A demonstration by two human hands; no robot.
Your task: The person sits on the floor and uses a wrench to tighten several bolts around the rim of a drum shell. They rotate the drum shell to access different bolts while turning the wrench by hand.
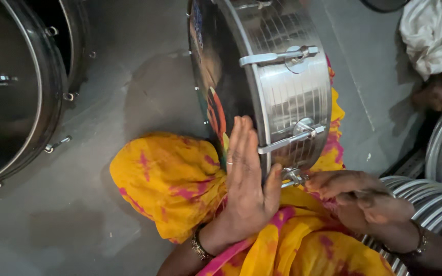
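Steel drum shell (282,82) stands on edge on the person's lap, flat mirror-like face turned left, ribbed side wall facing the camera. Two clamp latches visible on the wall, upper latch (277,56) and lower latch (292,139); a third small fitting (295,177) sits at the bottom edge.

Left hand (246,179): palm flat against the drum's polished face, fingers straight and together pointing up, thumb hooked round the rim. Grip is open, pressing rather than closing; ring on one finger, bangle at wrist.

Right hand (356,197): fingers curled, tips at the bottom fitting, touching it. Grip is partly closed; whether it actually pinches the fitting cannot be told.

Under the drum: yellow cloth with pink blotches (175,179), draped over the knees.

Further out: grey floor (78,220). Large dark steel vessel (11,102) at far left with small clips along its rim. Ribbed metal rings (436,199) at right, white cloth bundle (431,30) top right.
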